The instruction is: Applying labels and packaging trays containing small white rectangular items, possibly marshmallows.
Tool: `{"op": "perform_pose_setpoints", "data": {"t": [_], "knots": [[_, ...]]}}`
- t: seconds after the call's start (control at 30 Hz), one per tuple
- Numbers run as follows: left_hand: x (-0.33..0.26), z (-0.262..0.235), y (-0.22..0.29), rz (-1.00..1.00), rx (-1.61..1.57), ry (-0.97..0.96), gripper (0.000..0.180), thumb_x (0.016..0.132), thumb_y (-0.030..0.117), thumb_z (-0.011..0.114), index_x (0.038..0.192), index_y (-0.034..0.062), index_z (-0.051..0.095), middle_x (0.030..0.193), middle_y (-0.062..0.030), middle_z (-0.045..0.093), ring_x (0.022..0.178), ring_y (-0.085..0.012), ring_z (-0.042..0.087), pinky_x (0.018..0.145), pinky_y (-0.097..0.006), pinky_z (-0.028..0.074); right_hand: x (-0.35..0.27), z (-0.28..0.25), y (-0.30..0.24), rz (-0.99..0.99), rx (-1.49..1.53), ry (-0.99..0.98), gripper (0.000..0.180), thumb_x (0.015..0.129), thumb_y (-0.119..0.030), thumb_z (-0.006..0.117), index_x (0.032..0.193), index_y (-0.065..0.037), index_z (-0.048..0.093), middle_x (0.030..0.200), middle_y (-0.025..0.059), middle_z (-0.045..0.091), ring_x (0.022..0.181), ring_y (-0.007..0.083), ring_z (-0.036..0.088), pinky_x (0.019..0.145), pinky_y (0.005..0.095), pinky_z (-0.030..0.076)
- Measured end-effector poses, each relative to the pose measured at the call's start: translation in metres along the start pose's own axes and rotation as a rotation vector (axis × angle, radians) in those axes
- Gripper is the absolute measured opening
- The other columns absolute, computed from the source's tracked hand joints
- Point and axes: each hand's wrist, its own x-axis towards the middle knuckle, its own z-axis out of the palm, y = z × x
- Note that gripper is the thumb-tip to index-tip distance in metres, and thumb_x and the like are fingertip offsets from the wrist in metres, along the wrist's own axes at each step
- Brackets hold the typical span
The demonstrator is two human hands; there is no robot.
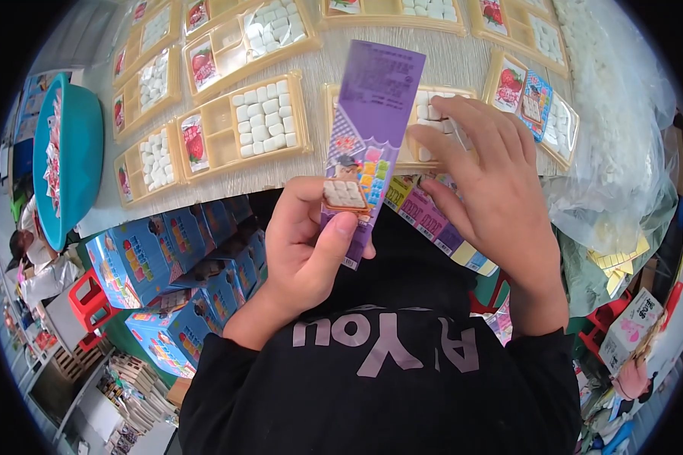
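My left hand (300,254) is closed on a long purple printed card sleeve (383,98), thumb on its front near the lower end. The sleeve stands tilted, its picture showing colored pieces and a tray. Just right of it, my right hand (493,159) reaches over a cream plastic tray (425,161) of white pillow-shaped pieces (423,115). Its fingers are apart and bent, the tips at the tray; whether they press on it cannot be made out. The sleeve hides the tray's left part. Below, on my lap, lie more printed sleeves (425,216) in yellow and purple.
Several similar trays (228,163) with strawberry-printed sachets cover the table. At right, one tray wears a blue printed band (536,106). A teal basin (91,144) of sachets stands at the left edge, blue boxes (133,254) below it. Clear plastic bags (607,144) hang at right.
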Motion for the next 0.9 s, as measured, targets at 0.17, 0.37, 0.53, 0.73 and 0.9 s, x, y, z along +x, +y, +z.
{"op": "perform_pose_setpoints", "data": {"t": [0.17,0.37,0.53,0.73,0.9], "knots": [[0.005,0.011,-0.002,0.000,0.029,-0.015,0.028,0.102,0.005,0.050,0.126,-0.0054,0.042,0.108,-0.0150,0.064,0.076,-0.0116,0.064,0.068,-0.025,0.054,0.004,-0.021,0.018,-0.076,0.385,0.152,0.052,0.088,-0.030,0.067,0.129,-0.001,0.056,0.126,0.0157,0.059,0.116,0.0294,0.055,0.102,0.0417,0.039],[0.013,0.022,-0.006,0.118,0.172,-0.176,0.026,0.101,0.004,0.049,0.124,-0.0030,0.039,0.108,-0.0197,0.062,0.075,-0.0162,0.066,0.069,-0.029,0.056,0.037,-0.029,0.009,0.223,0.980,0.084,0.057,0.089,-0.021,0.064,0.137,0.003,0.047,0.110,0.0138,0.065,0.103,0.0197,0.058,0.093,0.0342,0.043],[0.016,0.029,-0.017,0.159,0.114,-0.111,0.039,0.101,0.001,0.049,0.137,-0.0086,0.037,0.110,-0.0172,0.067,0.080,-0.0117,0.065,0.072,-0.025,0.055,0.058,-0.035,0.021,0.376,1.090,0.015,0.037,0.089,-0.009,0.068,0.123,-0.001,0.056,0.101,0.0095,0.065,0.095,0.0209,0.062,0.085,0.0325,0.048],[0.001,0.027,-0.037,0.071,0.067,-0.152,0.059,0.103,0.004,0.043,0.151,-0.0026,0.009,0.107,-0.0224,0.067,0.076,-0.0146,0.065,0.068,-0.024,0.053,0.076,-0.022,0.030,0.313,0.857,-0.017,0.020,0.089,0.001,0.066,0.109,-0.001,0.061,0.090,0.0051,0.064,0.082,0.0119,0.060,0.074,0.0247,0.048],[0.002,0.030,-0.041,0.093,0.100,-0.120,0.063,0.103,0.004,0.039,0.153,0.0015,0.002,0.096,-0.0242,0.068,0.068,-0.0161,0.065,0.064,-0.024,0.054,0.079,-0.015,0.031,0.327,0.681,-0.048,0.013,0.090,0.001,0.066,0.103,0.001,0.063,0.088,0.0066,0.066,0.081,0.0134,0.062,0.074,0.0280,0.051]]}}
